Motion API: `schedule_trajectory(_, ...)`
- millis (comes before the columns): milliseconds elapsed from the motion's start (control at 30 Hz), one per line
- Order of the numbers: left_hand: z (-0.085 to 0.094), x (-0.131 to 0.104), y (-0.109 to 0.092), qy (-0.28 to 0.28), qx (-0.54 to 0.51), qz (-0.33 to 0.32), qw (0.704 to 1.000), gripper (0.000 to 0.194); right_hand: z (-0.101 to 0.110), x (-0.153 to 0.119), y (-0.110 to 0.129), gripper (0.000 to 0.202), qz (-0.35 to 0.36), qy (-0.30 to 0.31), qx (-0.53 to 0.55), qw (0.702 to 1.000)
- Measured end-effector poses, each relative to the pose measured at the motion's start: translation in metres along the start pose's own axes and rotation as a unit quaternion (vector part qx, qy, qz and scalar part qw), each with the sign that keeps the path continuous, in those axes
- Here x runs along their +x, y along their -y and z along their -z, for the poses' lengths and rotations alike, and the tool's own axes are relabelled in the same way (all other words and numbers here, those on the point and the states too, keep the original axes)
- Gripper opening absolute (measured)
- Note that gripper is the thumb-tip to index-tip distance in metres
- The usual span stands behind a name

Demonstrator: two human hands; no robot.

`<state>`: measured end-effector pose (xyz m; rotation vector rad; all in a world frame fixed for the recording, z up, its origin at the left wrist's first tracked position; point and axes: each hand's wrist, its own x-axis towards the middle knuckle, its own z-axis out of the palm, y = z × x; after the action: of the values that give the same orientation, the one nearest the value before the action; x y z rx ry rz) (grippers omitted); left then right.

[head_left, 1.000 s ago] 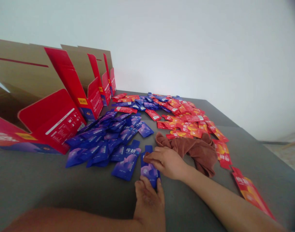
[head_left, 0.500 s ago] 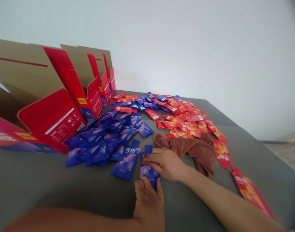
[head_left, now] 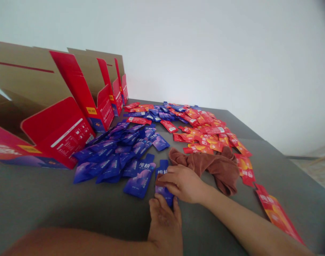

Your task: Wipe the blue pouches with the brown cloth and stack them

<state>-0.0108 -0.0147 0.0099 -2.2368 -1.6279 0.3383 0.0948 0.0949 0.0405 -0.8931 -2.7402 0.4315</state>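
Note:
A blue pouch (head_left: 161, 165) with white lettering lies flat on the grey table in front of me. My left hand (head_left: 164, 217) grips its near end between thumb and fingers. Pressed to the pouch's middle is my right hand (head_left: 182, 183), its fingers closed on a bit of brown cloth (head_left: 218, 169). The rest of that cloth lies crumpled on the table behind and right of this hand. Just left of the held pouch is another blue pouch (head_left: 139, 179), at the edge of a heap of blue pouches (head_left: 111, 156).
Open red cardboard boxes (head_left: 63, 131) stand in a row along the left. Red and orange pouches (head_left: 205, 133) are spread at the back right, with a mixed pile (head_left: 162, 113) farther back. One red pouch (head_left: 277, 213) lies near the right. A white wall (head_left: 205, 46) rises behind the table.
My right hand and the cloth under its fingers have shifted slightly on the pouch, so more of its upper lettering shows. The left hand keeps its place.

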Motion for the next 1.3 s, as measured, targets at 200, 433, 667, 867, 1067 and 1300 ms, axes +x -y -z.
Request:
schedule_trajectory(200, -0.002, -0.001, -0.001, -0.010, -0.005, 0.011, 1.000, 0.043, 0.001, 0.004, -0.021, 0.029, -0.044, -0.026, -0.013, 0.999)
schedule_trajectory(433, -0.015, 0.004, -0.015, 0.016, -0.049, 0.046, 0.998, 0.035, 0.001, -0.002, 0.003, 0.024, 0.018, 0.010, -0.008, 1.000)
schedule_trajectory(667, -0.017, 0.003, -0.014, -0.001, -0.029, 0.041, 0.999, 0.036, 0.000, 0.000, -0.004, 0.026, -0.019, -0.008, 0.000, 1.000)
schedule_trajectory(867, -0.008, -0.001, -0.004, -0.023, -0.028, 0.020, 0.999, 0.037, 0.003, 0.000, -0.014, 0.027, -0.040, -0.025, -0.027, 0.999)
schedule_trajectory(1067, -0.014, 0.003, -0.013, 0.000, -0.037, 0.041, 0.998, 0.033, 0.000, -0.003, 0.005, 0.022, 0.021, 0.000, -0.012, 1.000)
schedule_trajectory(1300, -0.015, 0.002, -0.011, -0.014, -0.057, 0.029, 0.998, 0.036, 0.001, -0.001, -0.009, 0.026, -0.026, -0.021, -0.004, 0.999)
